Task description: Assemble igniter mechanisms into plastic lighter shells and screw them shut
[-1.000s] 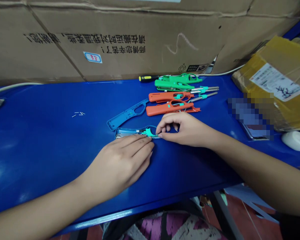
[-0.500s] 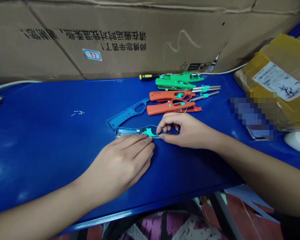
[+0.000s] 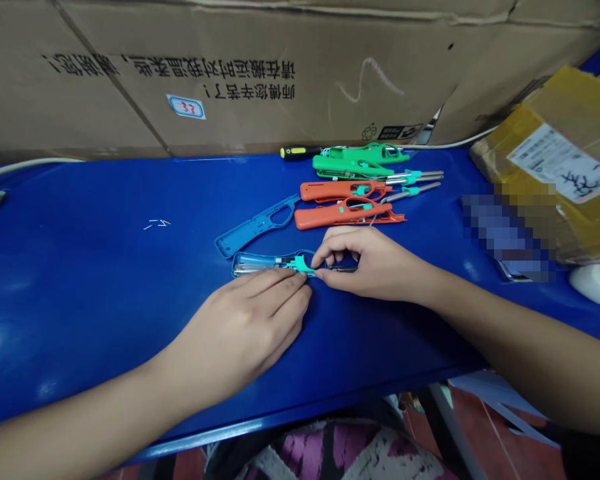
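Note:
A blue lighter shell (image 3: pixel 247 261) lies open on the blue table, with metal parts and a turquoise trigger piece (image 3: pixel 301 264) inside. My left hand (image 3: pixel 253 327) rests against its near side, fingers together, tips at the turquoise piece. From the right, my right hand (image 3: pixel 367 260) pinches with thumb and index finger at the right end of that piece; what lies between the fingertips is hidden. Just behind, an empty blue half shell (image 3: pixel 253 230) lies at a slant, its tip by the orange lighters (image 3: pixel 330 217).
Green lighters (image 3: pixel 355 161) and a yellow-black screwdriver (image 3: pixel 300 153) lie at the back, before a large cardboard box (image 3: pixel 240 127). Small white pins (image 3: pixel 159 223) are at left. On the right are a taped parcel (image 3: pixel 545 160), a blurred-out flat object (image 3: pixel 510 233) and a white mouse (image 3: pixel 597 283).
My left fingers have shifted very slightly, showing more of the metal parts in the shell. The right hand keeps its pinch in nearly the same place. The whole view has shifted slightly.

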Available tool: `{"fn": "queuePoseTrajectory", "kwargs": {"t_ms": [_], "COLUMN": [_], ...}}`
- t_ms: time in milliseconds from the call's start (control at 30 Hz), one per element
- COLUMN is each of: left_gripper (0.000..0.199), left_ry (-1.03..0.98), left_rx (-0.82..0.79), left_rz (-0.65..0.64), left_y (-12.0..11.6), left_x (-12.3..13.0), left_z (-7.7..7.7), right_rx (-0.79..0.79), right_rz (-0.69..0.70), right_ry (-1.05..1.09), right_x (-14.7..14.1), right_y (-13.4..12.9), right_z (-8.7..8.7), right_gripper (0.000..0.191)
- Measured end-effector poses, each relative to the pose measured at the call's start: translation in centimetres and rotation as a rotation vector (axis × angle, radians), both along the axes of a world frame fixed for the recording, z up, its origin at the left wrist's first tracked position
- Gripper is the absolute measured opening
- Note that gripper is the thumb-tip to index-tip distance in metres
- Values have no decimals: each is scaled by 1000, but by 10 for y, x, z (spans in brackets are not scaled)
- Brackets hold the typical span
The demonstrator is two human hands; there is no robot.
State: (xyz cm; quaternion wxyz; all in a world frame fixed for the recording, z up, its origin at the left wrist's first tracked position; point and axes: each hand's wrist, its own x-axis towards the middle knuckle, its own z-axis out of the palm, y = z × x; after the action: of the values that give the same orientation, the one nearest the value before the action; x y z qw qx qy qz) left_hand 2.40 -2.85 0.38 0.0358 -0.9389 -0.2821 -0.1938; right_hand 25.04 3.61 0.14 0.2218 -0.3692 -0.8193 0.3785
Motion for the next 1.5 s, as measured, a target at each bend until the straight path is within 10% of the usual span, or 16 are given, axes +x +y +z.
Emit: {"fn": "queuePoseTrajectory", "kwargs": {"t_ms": [733,1500], "left_gripper": [23,21], "left_ry": [-65,-183], "left_rx": [-41,-287], "left_rz": [-7,84], "left_y": [1,7], "left_x": [-2,-5], "left_z": [2,5], "right_rx": [419,28], "right_rz": [133,125], "right_ry": [-316,-59], "right_x": [-2,10], "right_y": [-7,5], "right_z": [12,11], "right_gripper": [16,20]}}
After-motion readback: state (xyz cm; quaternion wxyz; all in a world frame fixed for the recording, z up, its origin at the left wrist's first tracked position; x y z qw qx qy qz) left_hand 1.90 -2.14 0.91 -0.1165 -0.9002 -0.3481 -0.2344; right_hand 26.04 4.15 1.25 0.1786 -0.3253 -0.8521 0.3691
